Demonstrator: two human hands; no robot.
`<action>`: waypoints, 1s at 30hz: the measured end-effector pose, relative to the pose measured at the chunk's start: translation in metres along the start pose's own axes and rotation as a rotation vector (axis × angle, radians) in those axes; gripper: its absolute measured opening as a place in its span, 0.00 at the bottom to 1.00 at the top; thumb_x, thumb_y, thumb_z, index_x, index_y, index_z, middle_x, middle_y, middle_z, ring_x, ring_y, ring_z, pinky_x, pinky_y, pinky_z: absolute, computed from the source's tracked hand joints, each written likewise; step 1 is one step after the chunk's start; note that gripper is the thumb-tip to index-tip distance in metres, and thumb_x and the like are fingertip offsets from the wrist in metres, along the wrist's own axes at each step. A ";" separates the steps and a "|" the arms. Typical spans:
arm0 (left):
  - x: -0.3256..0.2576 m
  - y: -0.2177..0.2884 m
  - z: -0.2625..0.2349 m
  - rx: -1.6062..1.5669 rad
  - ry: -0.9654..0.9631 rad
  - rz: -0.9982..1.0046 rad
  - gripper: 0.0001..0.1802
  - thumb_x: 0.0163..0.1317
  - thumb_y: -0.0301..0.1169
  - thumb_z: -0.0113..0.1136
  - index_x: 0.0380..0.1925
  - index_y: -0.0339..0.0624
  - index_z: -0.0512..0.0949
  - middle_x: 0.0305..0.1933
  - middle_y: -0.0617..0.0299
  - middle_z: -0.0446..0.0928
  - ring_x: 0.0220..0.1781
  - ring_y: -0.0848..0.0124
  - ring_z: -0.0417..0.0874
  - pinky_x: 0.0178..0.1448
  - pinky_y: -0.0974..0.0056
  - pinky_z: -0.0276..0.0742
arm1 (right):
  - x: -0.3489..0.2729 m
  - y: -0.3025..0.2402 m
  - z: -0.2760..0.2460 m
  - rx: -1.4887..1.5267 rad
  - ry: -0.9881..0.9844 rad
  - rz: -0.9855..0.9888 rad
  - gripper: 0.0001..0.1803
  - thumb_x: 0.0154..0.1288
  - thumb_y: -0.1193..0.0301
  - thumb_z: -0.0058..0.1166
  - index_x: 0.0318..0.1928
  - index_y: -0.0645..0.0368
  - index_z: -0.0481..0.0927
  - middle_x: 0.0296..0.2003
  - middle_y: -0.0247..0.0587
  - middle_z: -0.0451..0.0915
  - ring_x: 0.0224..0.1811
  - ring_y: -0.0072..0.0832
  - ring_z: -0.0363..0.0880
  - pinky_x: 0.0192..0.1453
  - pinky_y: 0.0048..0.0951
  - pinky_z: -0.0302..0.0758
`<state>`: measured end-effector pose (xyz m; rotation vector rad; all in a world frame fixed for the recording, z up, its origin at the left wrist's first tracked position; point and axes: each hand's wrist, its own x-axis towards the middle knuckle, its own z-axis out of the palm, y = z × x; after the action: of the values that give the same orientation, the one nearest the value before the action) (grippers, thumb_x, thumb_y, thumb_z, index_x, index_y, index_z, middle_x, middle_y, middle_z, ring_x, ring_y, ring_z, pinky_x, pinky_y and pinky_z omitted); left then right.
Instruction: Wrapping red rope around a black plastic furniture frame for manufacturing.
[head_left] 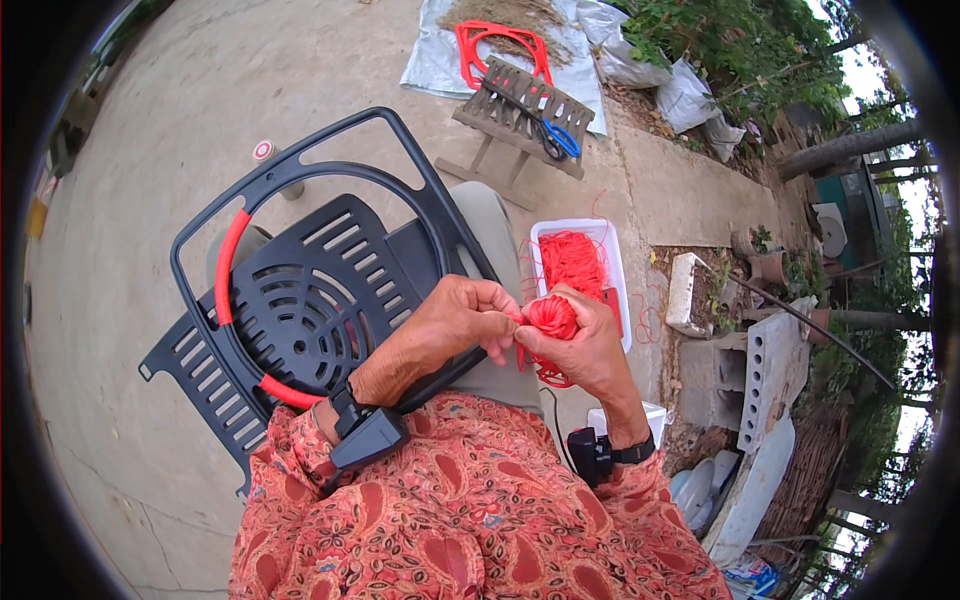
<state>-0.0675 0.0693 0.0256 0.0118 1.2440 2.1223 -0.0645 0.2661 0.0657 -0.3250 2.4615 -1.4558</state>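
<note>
A bundle of red plastic cord (552, 316) is gripped in my right hand (588, 345), its fingers curled round it. My left hand (462, 312) is closed at the left side of the bundle, thumb and fingers pinching the red cord there. Loose strands hang just below the bundle. Across my lap lies a dark grey plastic chair part (330, 290) with slots and a curved frame. Red wrapping (231, 262) covers two stretches of that frame. Beyond my right hand, a white tray (622, 262) holds a heap of red cord (572, 262).
A wooden stool (528, 112) ahead carries blue-handled scissors (560, 140). Behind it a red plastic frame (463, 50) lies on a pale sheet (428, 65). A can (263, 151) stands on the left. Concrete blocks (712, 372) and a foam box (687, 295) line the right.
</note>
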 end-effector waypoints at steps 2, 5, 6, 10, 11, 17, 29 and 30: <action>0.002 -0.006 0.000 0.021 0.012 0.027 0.04 0.58 0.24 0.59 0.31 0.32 0.78 0.27 0.63 0.79 0.26 0.76 0.79 0.33 0.70 0.78 | -0.001 0.002 0.003 -0.016 0.000 0.019 0.11 0.52 0.71 0.67 0.32 0.65 0.80 0.27 0.34 0.78 0.27 0.20 0.77 0.32 0.23 0.73; 0.004 -0.015 -0.001 0.173 0.041 0.109 0.06 0.58 0.25 0.59 0.30 0.31 0.78 0.25 0.62 0.79 0.24 0.77 0.78 0.29 0.71 0.74 | -0.004 0.004 0.008 0.031 0.019 0.086 0.10 0.53 0.71 0.66 0.31 0.64 0.80 0.25 0.32 0.78 0.26 0.18 0.76 0.30 0.22 0.73; 0.004 -0.017 -0.002 0.303 0.059 0.164 0.07 0.57 0.26 0.60 0.30 0.31 0.78 0.24 0.62 0.79 0.24 0.78 0.77 0.28 0.70 0.73 | -0.005 0.005 0.009 0.094 0.035 0.136 0.10 0.54 0.71 0.66 0.31 0.64 0.80 0.24 0.31 0.77 0.26 0.17 0.75 0.30 0.22 0.72; 0.001 -0.016 -0.002 0.537 0.118 0.256 0.08 0.55 0.26 0.60 0.28 0.30 0.78 0.20 0.58 0.77 0.22 0.75 0.76 0.28 0.66 0.71 | -0.006 0.001 0.008 0.260 0.015 0.284 0.07 0.55 0.72 0.64 0.31 0.63 0.81 0.21 0.28 0.76 0.24 0.14 0.73 0.28 0.21 0.71; -0.001 -0.015 -0.002 0.596 0.145 0.291 0.07 0.53 0.26 0.60 0.27 0.30 0.77 0.19 0.57 0.77 0.21 0.73 0.76 0.28 0.65 0.72 | -0.006 0.006 0.008 0.411 -0.002 0.306 0.06 0.56 0.73 0.63 0.31 0.62 0.81 0.21 0.27 0.76 0.23 0.13 0.72 0.27 0.20 0.70; -0.006 -0.017 -0.005 0.557 0.142 0.313 0.06 0.52 0.25 0.59 0.27 0.31 0.78 0.18 0.55 0.77 0.20 0.71 0.77 0.27 0.64 0.72 | -0.009 0.021 0.013 0.827 -0.005 0.394 0.06 0.55 0.74 0.62 0.33 0.62 0.80 0.22 0.27 0.77 0.20 0.13 0.71 0.25 0.17 0.69; -0.018 0.006 -0.009 0.190 -0.054 0.096 0.09 0.55 0.18 0.56 0.36 0.32 0.80 0.32 0.66 0.80 0.36 0.80 0.78 0.43 0.72 0.74 | -0.011 0.023 0.013 0.996 -0.035 0.461 0.09 0.55 0.74 0.62 0.37 0.61 0.79 0.25 0.29 0.78 0.22 0.15 0.74 0.27 0.17 0.71; -0.018 0.008 -0.009 0.170 -0.054 0.083 0.09 0.56 0.20 0.56 0.37 0.32 0.80 0.32 0.66 0.80 0.36 0.79 0.78 0.43 0.72 0.74 | -0.011 0.022 0.013 0.990 -0.037 0.464 0.09 0.54 0.73 0.62 0.37 0.61 0.79 0.26 0.29 0.79 0.23 0.15 0.74 0.27 0.17 0.72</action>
<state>-0.0603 0.0495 0.0321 0.1967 1.4101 2.0658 -0.0513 0.2695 0.0413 0.3847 1.3614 -2.1241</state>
